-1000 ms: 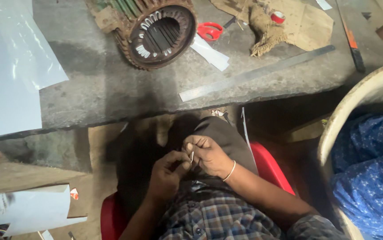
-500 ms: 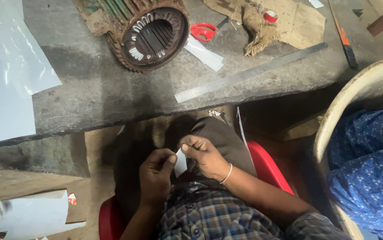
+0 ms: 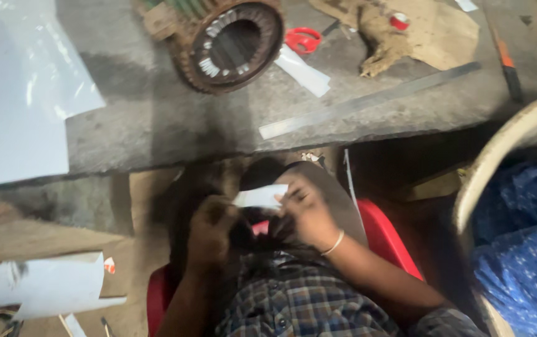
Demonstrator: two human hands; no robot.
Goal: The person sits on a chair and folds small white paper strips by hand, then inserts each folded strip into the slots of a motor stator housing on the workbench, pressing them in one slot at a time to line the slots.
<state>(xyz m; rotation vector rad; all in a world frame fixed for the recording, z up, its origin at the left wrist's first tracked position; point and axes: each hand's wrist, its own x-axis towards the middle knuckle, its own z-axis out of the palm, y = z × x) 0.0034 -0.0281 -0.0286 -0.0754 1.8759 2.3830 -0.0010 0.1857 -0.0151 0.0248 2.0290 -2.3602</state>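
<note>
Both hands [image 3: 212, 228] [image 3: 306, 209] pinching thin white paper strip [image 3: 260, 196]

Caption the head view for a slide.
Both hands, left hand and right hand, hold a small white paper strip below a workbench bearing a motor stator.

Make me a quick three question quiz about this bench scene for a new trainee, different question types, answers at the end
1. True or false: both hands hold the small white paper strip.
2. What lies just right of the round motor stator? A) red scissors B) a hammer C) a cup
3. Fill in: the long metal ruler lies near the bench's ____ edge.

Key: 1 true; 2 A; 3 front
</note>
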